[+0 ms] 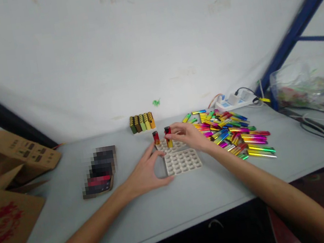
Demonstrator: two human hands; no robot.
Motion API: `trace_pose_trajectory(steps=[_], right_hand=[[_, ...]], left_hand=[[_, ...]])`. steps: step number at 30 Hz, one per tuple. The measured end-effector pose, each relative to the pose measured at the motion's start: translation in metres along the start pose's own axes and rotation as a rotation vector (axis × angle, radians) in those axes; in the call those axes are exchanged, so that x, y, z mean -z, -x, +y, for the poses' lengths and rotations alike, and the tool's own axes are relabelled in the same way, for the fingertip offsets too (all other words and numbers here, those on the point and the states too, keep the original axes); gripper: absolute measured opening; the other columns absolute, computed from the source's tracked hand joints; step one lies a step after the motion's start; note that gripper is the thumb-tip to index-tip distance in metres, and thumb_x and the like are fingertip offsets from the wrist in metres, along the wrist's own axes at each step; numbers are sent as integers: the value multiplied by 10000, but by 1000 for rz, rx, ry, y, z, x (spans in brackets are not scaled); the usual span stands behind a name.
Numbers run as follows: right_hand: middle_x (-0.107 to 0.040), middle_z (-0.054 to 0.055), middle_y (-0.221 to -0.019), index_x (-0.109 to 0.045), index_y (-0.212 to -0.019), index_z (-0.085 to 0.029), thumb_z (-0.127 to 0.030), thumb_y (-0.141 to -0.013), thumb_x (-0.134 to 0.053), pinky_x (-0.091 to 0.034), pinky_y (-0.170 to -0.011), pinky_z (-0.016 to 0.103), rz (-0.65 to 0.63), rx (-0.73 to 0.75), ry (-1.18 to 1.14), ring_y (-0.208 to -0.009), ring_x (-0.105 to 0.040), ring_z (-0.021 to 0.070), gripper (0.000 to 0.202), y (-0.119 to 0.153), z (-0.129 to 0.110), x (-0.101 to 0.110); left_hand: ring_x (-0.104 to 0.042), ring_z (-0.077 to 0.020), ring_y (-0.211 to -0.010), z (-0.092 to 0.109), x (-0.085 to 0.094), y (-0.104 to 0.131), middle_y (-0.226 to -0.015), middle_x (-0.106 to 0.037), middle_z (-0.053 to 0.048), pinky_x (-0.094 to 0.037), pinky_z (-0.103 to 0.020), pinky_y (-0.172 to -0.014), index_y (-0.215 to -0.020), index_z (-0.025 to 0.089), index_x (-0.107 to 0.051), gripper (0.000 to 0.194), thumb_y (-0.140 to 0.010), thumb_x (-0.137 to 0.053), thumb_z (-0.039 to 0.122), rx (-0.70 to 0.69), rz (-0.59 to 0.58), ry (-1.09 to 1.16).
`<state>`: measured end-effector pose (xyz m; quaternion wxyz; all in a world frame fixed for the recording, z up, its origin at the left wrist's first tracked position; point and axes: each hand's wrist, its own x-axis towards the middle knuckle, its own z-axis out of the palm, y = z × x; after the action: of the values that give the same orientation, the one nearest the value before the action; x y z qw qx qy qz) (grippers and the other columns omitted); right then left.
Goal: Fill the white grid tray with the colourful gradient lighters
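My right hand (187,134) pinches a red and yellow lighter (168,137), held upright over the rear white tray (179,145). Another red lighter (156,137) stands in that tray's left corner. Fingers apart, my left hand (149,170) lies at the left side of the trays, its thumb by the near corner of the front white tray (183,161). The front tray shows rows of holes with nothing in them. Many shiny multicoloured lighters (230,131) lie in a loose pile to the right of my right hand.
A block of upright lighters (142,122) stands near the wall. On the left are a pixelated phone (101,171) and cardboard boxes (8,217). A power strip (235,101) with cables sits behind the pile, and a plastic bag (293,85) is at the right.
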<state>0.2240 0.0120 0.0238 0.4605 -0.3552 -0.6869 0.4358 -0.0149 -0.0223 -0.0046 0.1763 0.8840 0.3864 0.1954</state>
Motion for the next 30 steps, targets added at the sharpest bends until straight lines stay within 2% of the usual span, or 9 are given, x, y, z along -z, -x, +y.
trace_pose_trajectory(steps=[4,8,10,15,19,23,27,30], right_hand=[[-783,65,-995,-738,-1045,-193,-449,-903,-732,-564,-792,302,8,104,209,-892,-728,202,293,-12,13,-9],[-790,80,-1000,-752,-1046,-177,-401,-929,-719,-551,-780,291,31,173,393,-868,-727,202,255,-15,20,-15],[-791,79,-998,-750,-1044,-175,-370,-956,-691,-530,-783,290,0,190,475,-859,-719,201,223,-17,17,-15],[-774,102,-1020,-740,-1032,-172,-308,-993,-634,-477,-822,312,-156,216,653,-875,-678,214,177,-25,1,-10],[-761,79,-939,-734,-965,-186,-276,-980,-647,-443,-777,293,-208,171,675,-817,-649,206,126,-29,-5,-9],[-735,68,-871,-714,-894,-185,-243,-972,-663,-412,-754,273,-197,123,686,-774,-627,190,110,-30,-3,-12],[-726,78,-830,-708,-886,-176,-256,-958,-696,-406,-725,278,-169,94,724,-745,-625,192,108,-34,2,-14],[-752,105,-887,-705,-923,-170,-284,-946,-715,-436,-734,289,-142,73,709,-800,-661,213,117,-35,9,-18]], left_hand=[[-310,-363,-1548,5,-2,4,-1685,-249,-167,-351,-505,-1248,-1324,210,-549,705,-744,-822,504,29,7,-7],[-359,-336,-1529,8,-5,9,-1715,-195,-97,-371,-479,-1240,-1288,264,-598,539,-832,-767,494,13,-9,9],[-386,-330,-1516,8,-7,10,-1719,-188,-87,-383,-470,-1234,-1247,261,-617,495,-839,-762,501,16,-6,19],[-374,-328,-1523,4,-11,9,-1709,-206,-148,-364,-474,-1249,-1160,216,-593,509,-809,-775,536,20,33,32],[-375,-324,-1522,2,-13,9,-1704,-230,-132,-363,-479,-1251,-1166,226,-597,506,-807,-780,533,1,55,29],[-365,-334,-1526,4,-12,8,-1691,-260,-132,-366,-491,-1246,-1255,231,-595,549,-823,-780,514,22,42,22],[-433,-336,-1479,7,-9,5,-1614,-388,-151,-380,-489,-1236,-1319,219,-551,671,-777,-807,519,60,51,14],[-481,-331,-1436,5,-9,3,-1561,-455,-149,-397,-489,-1224,-1328,216,-526,714,-758,-811,540,55,73,-3]])
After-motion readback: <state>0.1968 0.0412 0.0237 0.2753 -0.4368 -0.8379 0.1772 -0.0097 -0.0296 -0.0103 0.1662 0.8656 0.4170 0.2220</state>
